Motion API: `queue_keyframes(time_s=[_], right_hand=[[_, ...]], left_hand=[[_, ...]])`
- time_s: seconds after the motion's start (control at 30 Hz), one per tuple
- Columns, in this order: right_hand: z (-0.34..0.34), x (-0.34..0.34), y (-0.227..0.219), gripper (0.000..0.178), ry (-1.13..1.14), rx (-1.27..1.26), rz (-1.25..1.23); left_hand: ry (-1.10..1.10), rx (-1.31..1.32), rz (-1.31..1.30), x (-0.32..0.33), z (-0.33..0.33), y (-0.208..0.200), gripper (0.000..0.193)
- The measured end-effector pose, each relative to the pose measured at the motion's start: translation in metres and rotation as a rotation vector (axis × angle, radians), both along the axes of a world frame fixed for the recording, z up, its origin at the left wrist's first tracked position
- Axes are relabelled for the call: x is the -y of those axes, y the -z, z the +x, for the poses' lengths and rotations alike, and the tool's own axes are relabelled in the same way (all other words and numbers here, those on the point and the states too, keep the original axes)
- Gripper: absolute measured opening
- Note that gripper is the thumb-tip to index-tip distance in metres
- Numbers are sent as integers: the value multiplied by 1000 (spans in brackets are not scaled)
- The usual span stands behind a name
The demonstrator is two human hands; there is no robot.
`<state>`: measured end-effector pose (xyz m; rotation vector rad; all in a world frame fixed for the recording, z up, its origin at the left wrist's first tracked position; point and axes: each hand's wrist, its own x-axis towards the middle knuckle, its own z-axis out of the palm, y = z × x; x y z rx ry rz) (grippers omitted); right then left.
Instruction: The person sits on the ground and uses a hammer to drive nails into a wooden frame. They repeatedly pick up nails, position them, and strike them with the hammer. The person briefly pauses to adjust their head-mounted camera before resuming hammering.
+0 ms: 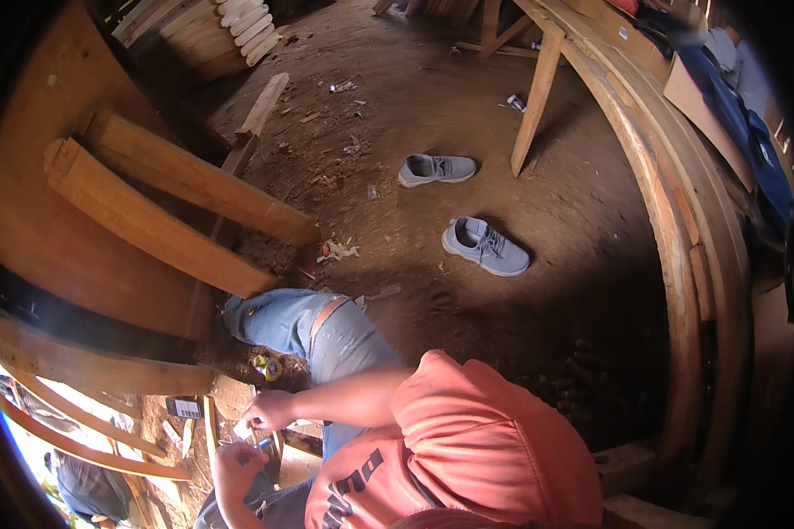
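My right hand (270, 411) is closed, with a small white piece (242, 430) at its fingertips that is too small to name. Just below it, my left hand (239, 465) has its fingers pinched together. Whatever they hold, if anything, is hidden. Both hands are close together over my lap, above my jeans (348, 339). Beside my knee, near the right hand, lies a yellow and black round item (267, 368), perhaps a tape measure. A dark box with a white label (183, 407) sits left of the hands.
Two thick wooden beams (159, 220) jut out at the left beside a wooden panel (70, 159). Grey shoes (489, 248) stand on the dirt floor. A long wooden bench (652, 159) curves along the right. Stacked boards (185, 40) are at the far left. Wood scraps litter the ground.
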<state>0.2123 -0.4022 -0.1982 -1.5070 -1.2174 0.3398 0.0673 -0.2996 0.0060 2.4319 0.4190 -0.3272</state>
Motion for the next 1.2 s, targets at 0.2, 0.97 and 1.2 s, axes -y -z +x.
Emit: queue_keyframes(time_s=[0.2,0.97,1.2], right_hand=[[-1,1,-1,19,-36,-21,-57],[-8,11,-5,23,-49,23,-89],[-17,16,-9,21,-69,34,-81]], left_hand=[[-76,10,-170,5,4,5,18],[20,12,-67,4,6,14,16],[16,62,-79,-3,-1,22,17]])
